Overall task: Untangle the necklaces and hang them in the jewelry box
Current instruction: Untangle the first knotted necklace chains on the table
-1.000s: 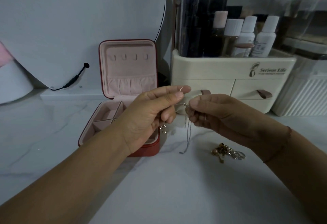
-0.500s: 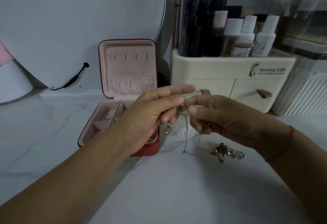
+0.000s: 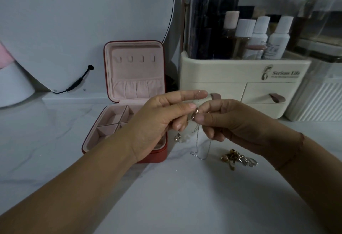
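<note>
The necklace (image 3: pixel 197 141) is a thin silver chain with a small rose-gold pendant (image 3: pixel 195 113). You hold it up between your hands, in front of the open jewelry box (image 3: pixel 157 157). Its loose loop hangs down to the table (image 3: pixel 185 196). Your left hand (image 3: pixel 157 122) pinches it at the pendant, with the forefinger straight and a strand across its tip. The fingers (image 3: pixel 200 117) of your right hand (image 3: pixel 235 122) grip the pendant from the other side. A second ago your fingertips were slightly apart with a short strand stretched between them; now they meet. A tangled gold and silver pile (image 3: pixel 237 158) lies near your right wrist.
</note>
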Demonstrator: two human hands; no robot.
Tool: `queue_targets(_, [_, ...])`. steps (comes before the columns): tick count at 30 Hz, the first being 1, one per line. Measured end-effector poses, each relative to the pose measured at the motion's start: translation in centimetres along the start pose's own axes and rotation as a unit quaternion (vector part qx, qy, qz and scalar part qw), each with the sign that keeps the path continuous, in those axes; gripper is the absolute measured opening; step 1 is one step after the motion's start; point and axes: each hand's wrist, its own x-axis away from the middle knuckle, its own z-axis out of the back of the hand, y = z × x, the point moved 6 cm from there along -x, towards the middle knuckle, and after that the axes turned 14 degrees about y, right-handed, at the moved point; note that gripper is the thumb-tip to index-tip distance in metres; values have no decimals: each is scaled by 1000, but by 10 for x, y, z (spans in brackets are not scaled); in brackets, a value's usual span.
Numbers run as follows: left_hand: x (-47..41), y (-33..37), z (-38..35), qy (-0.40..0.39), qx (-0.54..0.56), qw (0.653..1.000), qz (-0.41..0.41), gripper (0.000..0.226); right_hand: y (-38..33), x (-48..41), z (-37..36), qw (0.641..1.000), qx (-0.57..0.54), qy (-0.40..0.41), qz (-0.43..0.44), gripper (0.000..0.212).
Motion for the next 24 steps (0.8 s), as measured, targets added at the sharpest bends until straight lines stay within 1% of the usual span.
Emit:
queue_targets(4, [-2, -2, 5, 11, -30, 999, -13, 31, -2, -3, 8, 997, 26, 59, 39, 12])
queue_targets(8, [-3, -4, 7, 20, -49, 998, -19, 27, -2, -5, 15, 993, 46, 98, 54, 23])
queue_targets(9, [-3, -4, 7, 22, -51, 998, -20, 27, -3, -4, 15, 991, 58, 104, 62, 21])
queue_targets(11, [-2, -3, 6, 28, -52, 998, -17, 32, -5, -4, 15, 987, 77, 115, 80, 7])
queue_targets(12, [-2, -3, 5, 30, -53, 998, -15, 35, -5, -4, 15, 985, 84, 120, 86, 3])
queue_targets(15, [-1, -2, 4, 34, -54, 998, -13, 35, -5, -5, 16, 984, 85, 134, 86, 5])
queue_targets(17, [-1, -2, 4, 37, -56, 998, -8, 33, -4, -6, 16, 985, 79, 132, 76, 6])
queue_targets(19, [-1, -3, 5, 46, -63, 997, -2, 29, -2, -6, 15, 990, 65, 112, 54, 8])
queue_targets(21, [-1, -4, 8, 59, -64, 996, -2, 27, 1, -5, 13, 996, 34, 79, 22, 23])
queue_targets(22, [-2, -4, 9, 65, -62, 996, -1, 27, 2, -5, 12, 998, 16, 65, 11, 27])
queue_targets(24, [-2, -5, 9, 72, -59, 996, 0, 28, 2, -3, 10, 999, -11, 48, -3, 26])
